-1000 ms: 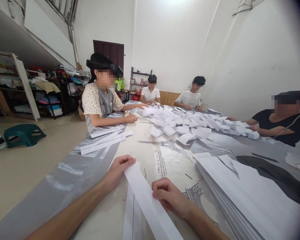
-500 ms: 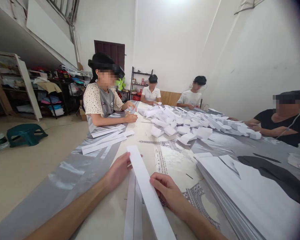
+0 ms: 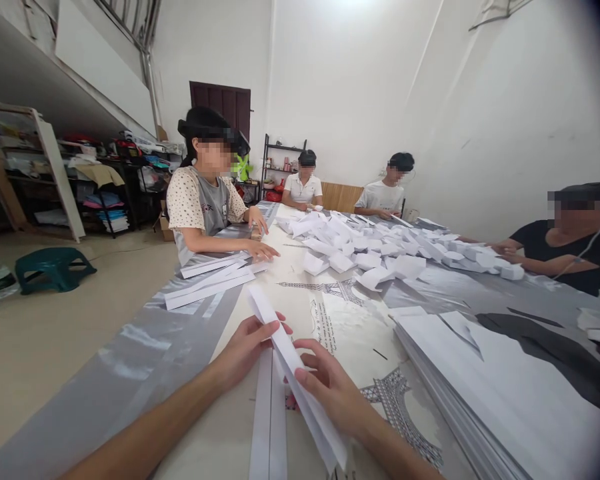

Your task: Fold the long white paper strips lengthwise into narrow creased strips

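Note:
A long white folded paper strip point(image 3: 296, 373) slants across the middle of the table, held up in both hands. My left hand point(image 3: 250, 340) is closed on its upper part, thumb on top and fingers behind. Farther down, my right hand point(image 3: 330, 383) pinches the strip's right edge between thumb and fingers. The strip's lengthwise fold stands partly apart, with a gap showing at its lower end. Beneath it, another creased white strip point(image 3: 261, 427) lies flat on the printed tablecloth point(image 3: 205, 427).
A stack of white paper sheets point(image 3: 480, 373) lies at the right. Beyond is a heap of folded white paper pieces point(image 3: 365, 243). Several strips point(image 3: 205, 287) lie at the left near a co-worker point(image 3: 205, 193). Other people sit around the table. A green stool point(image 3: 55, 268) stands on the floor.
My left hand has moved down the strip and its thumb now lies on top. The strip has turned, showing its fold parted. The co-worker at left has spread their hands on the table.

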The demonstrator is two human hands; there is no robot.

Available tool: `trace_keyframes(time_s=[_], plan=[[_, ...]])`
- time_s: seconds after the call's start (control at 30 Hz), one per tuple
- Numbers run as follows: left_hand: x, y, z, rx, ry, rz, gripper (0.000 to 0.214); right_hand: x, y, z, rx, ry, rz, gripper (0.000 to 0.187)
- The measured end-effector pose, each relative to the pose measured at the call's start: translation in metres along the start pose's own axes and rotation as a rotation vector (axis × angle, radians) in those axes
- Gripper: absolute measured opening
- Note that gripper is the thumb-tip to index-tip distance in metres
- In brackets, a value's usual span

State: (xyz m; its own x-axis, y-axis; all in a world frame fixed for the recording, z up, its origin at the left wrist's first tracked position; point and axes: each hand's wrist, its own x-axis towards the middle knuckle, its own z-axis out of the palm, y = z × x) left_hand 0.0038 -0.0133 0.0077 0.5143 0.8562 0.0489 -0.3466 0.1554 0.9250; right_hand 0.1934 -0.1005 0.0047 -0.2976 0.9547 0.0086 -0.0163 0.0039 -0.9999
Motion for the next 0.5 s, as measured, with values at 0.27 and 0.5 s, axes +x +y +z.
trace_keyframes(time_s=[0.27,0.5], plan=[[0.003,-0.002,-0.002,0.026,0.128,0.067,0.029,-0.004,-0.001,0.003,-0.048,-0.019,-0.015,0.053],[-0.001,0.003,0.003,0.067,0.079,0.065,0.036,-0.004,-0.01,0.003,0.05,0.014,0.046,0.021]])
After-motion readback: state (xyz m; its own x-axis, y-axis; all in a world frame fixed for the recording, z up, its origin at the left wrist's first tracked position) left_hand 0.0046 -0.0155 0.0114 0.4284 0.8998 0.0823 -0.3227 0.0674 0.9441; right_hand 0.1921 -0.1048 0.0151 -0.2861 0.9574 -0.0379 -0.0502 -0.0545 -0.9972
